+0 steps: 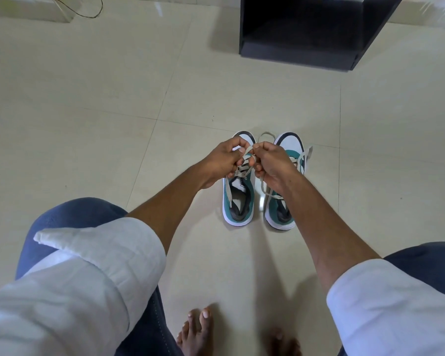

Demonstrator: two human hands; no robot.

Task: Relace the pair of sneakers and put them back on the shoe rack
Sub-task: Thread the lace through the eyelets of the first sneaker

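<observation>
Teal-and-white sneakers point(239, 199), grey laces point(243, 168) half-threaded.

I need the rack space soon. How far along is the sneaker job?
Done: nothing visibly finished. In hand: the left hand and right hand work the beige lace on the left white-and-teal sneaker. Left: the right sneaker, its lace lying loose, and then both go to the black shoe rack.

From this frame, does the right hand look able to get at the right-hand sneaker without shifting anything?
Probably yes. The right hand hovers directly over the right-hand sneaker, nothing between them, but it is pinching the lace of the left-hand sneaker and would need to release it.
</observation>
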